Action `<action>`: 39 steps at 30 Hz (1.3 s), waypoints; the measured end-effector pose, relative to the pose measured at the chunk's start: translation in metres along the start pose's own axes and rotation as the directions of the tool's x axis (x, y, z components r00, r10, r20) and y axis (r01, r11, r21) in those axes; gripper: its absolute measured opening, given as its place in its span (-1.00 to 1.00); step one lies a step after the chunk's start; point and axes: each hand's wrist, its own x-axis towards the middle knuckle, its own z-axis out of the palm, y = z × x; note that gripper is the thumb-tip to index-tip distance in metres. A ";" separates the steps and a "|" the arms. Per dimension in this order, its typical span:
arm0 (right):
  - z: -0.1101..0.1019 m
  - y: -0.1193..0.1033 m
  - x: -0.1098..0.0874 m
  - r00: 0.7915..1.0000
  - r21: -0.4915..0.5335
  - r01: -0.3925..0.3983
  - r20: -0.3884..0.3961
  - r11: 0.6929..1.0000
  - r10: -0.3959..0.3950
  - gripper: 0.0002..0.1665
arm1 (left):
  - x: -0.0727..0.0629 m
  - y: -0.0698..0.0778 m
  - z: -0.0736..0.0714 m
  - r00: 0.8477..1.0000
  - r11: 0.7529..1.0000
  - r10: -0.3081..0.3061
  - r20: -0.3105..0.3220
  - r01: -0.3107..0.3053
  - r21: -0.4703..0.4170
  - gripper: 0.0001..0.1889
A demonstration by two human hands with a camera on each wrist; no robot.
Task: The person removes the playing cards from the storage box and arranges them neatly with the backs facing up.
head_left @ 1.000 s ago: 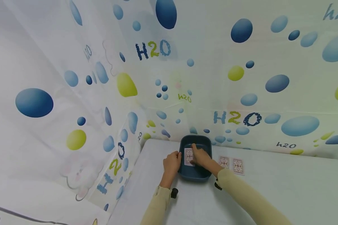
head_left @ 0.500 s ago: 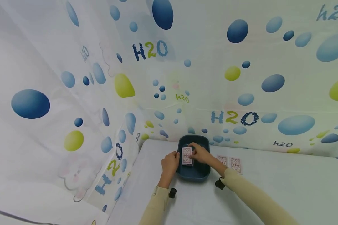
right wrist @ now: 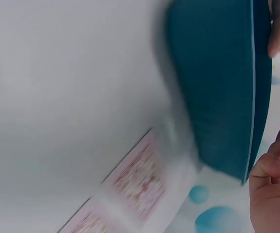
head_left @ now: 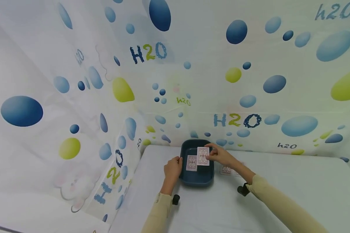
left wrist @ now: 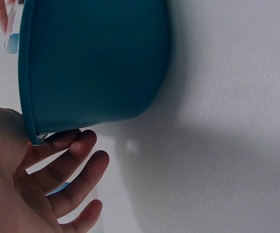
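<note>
A dark teal plastic basin (head_left: 196, 181) stands on the white table. My left hand (head_left: 172, 167) grips its left rim, the fingers on the outer wall in the left wrist view (left wrist: 62, 170). Above the basin's right side, my right hand (head_left: 221, 155) pinches a playing card (head_left: 203, 156) by its right edge. The card has a red-patterned back. Another playing card (head_left: 191, 163) lies back up inside the basin, left of the held one. In the right wrist view, the fingers (right wrist: 276, 160) are bent at the card's edge.
Two more playing cards lie side by side on the white table (head_left: 268, 194), right of the basin; the nearer one (head_left: 226, 170) shows beside the right forearm, which partly covers the other. A patterned sheet (head_left: 210, 87) hangs behind the table and along its left side.
My right hand has lifted a card out of the basin's left part and moved it right, uncovering the card beneath. The left hand has stayed on the rim. The head view has shifted slightly.
</note>
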 end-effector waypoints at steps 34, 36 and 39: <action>-0.089 0.094 -0.106 0.990 -0.001 -0.140 -0.017 0.990 0.140 -0.29 | 0.000 0.005 -0.003 1.000 1.000 -0.020 0.018 0.020 0.002 -0.62; -0.091 0.100 -0.111 0.989 -0.009 -0.146 -0.019 0.989 0.146 -0.29 | 0.000 0.004 -0.002 1.000 1.000 -0.023 0.020 0.023 0.004 -0.62; -0.096 0.107 -0.120 0.987 -0.028 -0.162 -0.026 0.986 0.161 -0.31 | 0.001 0.005 -0.001 0.999 1.000 -0.028 0.026 0.028 0.010 -0.62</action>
